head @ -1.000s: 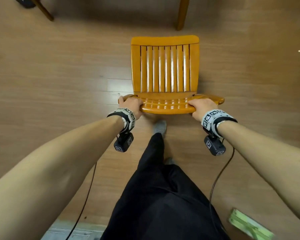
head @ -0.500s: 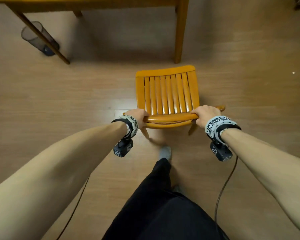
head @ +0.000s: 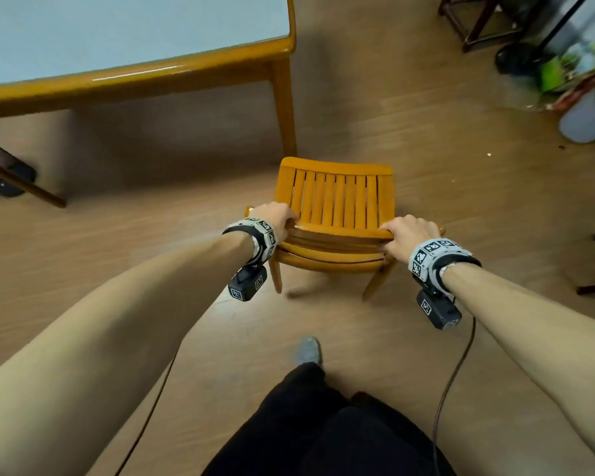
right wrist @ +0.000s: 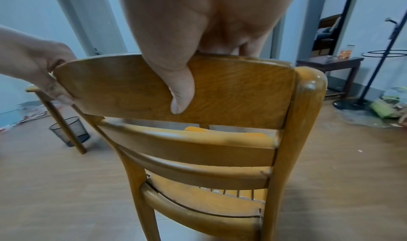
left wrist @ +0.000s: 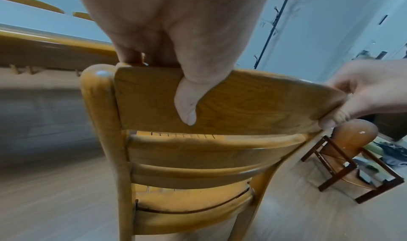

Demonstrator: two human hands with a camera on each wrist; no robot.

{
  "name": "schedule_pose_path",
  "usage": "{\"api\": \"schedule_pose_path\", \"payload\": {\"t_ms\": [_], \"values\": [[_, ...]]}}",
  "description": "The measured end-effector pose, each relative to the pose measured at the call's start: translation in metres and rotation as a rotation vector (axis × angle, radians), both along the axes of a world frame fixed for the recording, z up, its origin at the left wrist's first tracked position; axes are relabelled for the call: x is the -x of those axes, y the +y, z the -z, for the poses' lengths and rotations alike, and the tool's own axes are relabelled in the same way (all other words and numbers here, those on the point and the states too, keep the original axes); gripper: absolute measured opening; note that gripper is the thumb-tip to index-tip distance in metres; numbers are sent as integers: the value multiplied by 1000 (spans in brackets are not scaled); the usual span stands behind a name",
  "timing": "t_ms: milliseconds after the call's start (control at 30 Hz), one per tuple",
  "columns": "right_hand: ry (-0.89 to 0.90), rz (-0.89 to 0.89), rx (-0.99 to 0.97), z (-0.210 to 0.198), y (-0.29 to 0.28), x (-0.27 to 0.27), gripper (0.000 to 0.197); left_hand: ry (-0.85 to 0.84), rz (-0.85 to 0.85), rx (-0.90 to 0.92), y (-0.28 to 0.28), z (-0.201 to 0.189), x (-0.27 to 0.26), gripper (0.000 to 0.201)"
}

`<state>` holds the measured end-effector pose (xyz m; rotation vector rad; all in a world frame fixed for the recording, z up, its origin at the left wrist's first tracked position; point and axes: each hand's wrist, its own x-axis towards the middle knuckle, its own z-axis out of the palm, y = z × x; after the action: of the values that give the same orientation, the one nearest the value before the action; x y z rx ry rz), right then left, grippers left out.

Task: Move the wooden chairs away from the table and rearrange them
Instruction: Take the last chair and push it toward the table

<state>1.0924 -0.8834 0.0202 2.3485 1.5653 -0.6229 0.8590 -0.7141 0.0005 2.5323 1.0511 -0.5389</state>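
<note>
Head view: a wooden chair with a slatted seat is standing on the wood floor, just beside the corner leg of the desk, its seat facing the desk. The left hand is gripping the left end of the chair's top back rail; the right hand is gripping the right end. Both hands are curling over the rail, fingers on the far side.

Left wrist view: the left hand's thumb is pressing flat on the near face of the rail.

Right wrist view: the right thumb is lying likewise on the rail. A black mesh wastebasket is sitting on the floor beside a far desk leg; a coat stand and a dark side table are standing to the right, well apart from the chair.
</note>
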Motion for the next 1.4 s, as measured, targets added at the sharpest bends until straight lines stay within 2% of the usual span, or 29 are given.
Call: {"api": "schedule_pose_path", "payload": {"t_ms": [100,233,400,500,733,867,933,1000,1133,1333,1400], "values": [[7,60,16,-3,2,-23,15,-29,37,-17,20,8,-38,25],[-2,130,23,1,23,-61,16,-42,62,-32,50,16,-89,24],[17,181,26,8,83,-123,15,-19,55,-20,108,16,-157,23],[3,143,8,10,125,-162,23,-2,64,-32,150,12,-195,24],[7,68,6,10,254,-268,29,22,-35,-19,260,0,-291,13],[6,64,38,11,327,-331,50,3,-86,-27,314,2,-343,9],[-8,75,36,8,365,-365,55,-20,-96,-32,342,1,-369,6],[-24,77,36,3,406,-395,52,-37,-114,-36,373,-2,-395,13],[-52,46,48,1,480,-444,36,-47,-117,-52,437,1,-437,10],[-42,-7,48,18,596,-496,31,4,-151,-26,553,18,-491,22],[-33,-12,57,23,641,-512,37,14,-165,-2,598,21,-507,19]]}}
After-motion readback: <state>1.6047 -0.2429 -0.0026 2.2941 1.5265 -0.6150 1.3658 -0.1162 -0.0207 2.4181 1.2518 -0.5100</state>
